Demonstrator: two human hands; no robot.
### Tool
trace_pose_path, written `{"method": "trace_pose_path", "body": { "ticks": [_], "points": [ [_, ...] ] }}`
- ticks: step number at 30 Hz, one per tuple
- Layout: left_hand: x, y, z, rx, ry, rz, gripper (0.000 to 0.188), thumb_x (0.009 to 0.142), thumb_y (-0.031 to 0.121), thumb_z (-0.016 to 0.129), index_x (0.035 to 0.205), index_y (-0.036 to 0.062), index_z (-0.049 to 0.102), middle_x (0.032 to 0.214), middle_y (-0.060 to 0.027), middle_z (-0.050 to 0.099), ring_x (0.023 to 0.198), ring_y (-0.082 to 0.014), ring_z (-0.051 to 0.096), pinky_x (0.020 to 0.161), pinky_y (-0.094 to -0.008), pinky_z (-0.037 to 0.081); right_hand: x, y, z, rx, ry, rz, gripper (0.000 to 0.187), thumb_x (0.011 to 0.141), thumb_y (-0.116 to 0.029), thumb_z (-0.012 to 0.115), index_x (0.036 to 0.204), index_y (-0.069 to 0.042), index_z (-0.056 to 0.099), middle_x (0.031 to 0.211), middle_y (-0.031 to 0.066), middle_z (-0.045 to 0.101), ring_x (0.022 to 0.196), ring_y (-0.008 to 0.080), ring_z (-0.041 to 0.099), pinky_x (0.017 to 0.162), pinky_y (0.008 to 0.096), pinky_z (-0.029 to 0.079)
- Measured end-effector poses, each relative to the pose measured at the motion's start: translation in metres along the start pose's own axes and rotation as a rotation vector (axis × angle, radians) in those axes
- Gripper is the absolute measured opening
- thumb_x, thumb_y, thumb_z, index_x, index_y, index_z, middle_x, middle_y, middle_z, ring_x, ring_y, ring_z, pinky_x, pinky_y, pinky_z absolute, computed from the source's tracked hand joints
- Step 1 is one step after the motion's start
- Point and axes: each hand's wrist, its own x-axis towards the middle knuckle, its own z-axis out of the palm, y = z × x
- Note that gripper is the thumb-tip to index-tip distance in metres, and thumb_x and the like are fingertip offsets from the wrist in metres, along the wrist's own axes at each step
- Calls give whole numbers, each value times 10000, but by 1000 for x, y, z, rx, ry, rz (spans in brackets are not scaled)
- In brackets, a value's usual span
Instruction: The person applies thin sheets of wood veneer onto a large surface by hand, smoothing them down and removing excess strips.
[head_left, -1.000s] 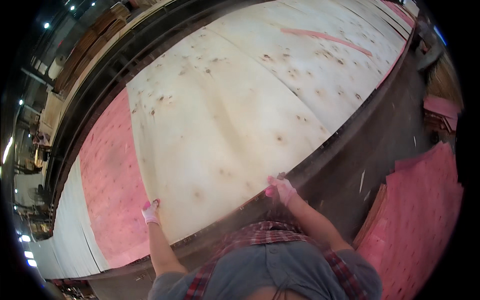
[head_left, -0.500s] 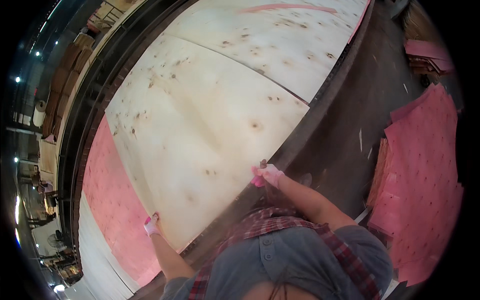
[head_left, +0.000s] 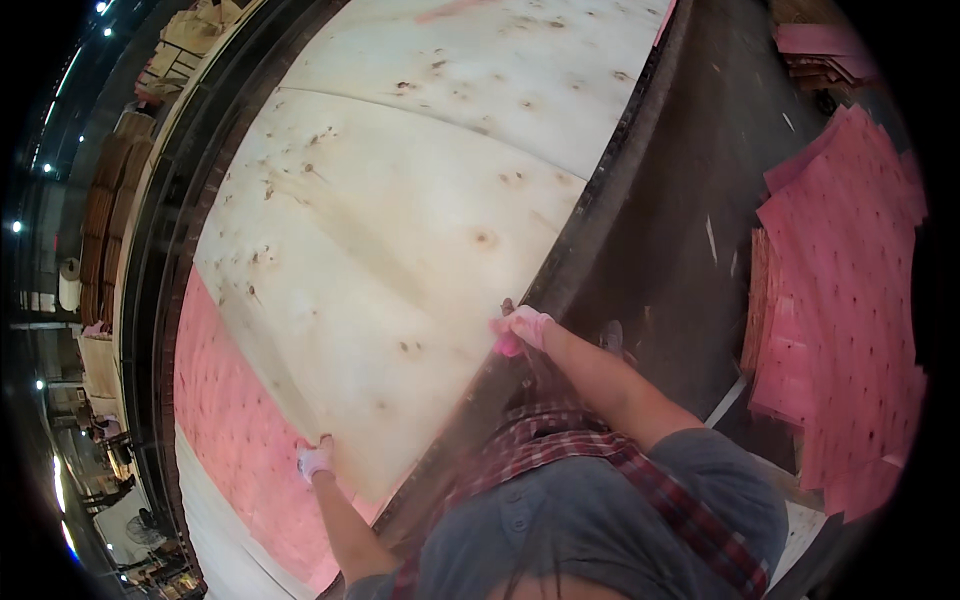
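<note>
A large cream-coloured wood veneer sheet (head_left: 400,260) with dark knots lies flat before me. Its left part overlaps a pink veneer sheet (head_left: 245,400). Both my hands wear pink-and-white gloves. My left hand (head_left: 316,459) is closed on the cream sheet's left edge, above the pink sheet. At the near right edge of the same sheet, my right hand (head_left: 522,328) pinches it, with the thumb on top; the fingers under it are partly hidden. Beyond it lies another cream veneer sheet (head_left: 470,75), the two meeting along a thin seam.
On the right stands a stack of pink veneer sheets (head_left: 840,310) with ragged edges; a smaller pink stack (head_left: 820,45) is farther off. The dark floor (head_left: 680,200) carries pale wood splinters. A dark rail (head_left: 165,240) runs along the left, with brown stacks (head_left: 110,190) behind it.
The dark gap between the held sheet and the far cream sheet has narrowed to a thin line. Both hands keep their hold on the sheet. My view has shifted slightly.
</note>
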Motion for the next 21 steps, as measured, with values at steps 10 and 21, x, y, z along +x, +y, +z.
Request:
{"method": "trace_pose_path", "body": {
  "ticks": [10,21],
  "points": [
    [-101,243,159,-69,-426,943,815,730,540,565,1280,-12,326,1329,-216,311,1255,-325,253,1042,-374,211,-110,-55,-44,-659,-253,-107,329,795,-334,556,717,-25,639,649,87,637,538,172,610,497,311,513],
    [-181,353,112,-97,-238,216,831,734,665,412,1053,-91,539,993,-203,601,914,-288,567,776,-369,445,-323,130,-343,656,492,-634,401,824,-368,559,935,17,558,780,140,626,645,215,619,622,337,507]
  ]
}}
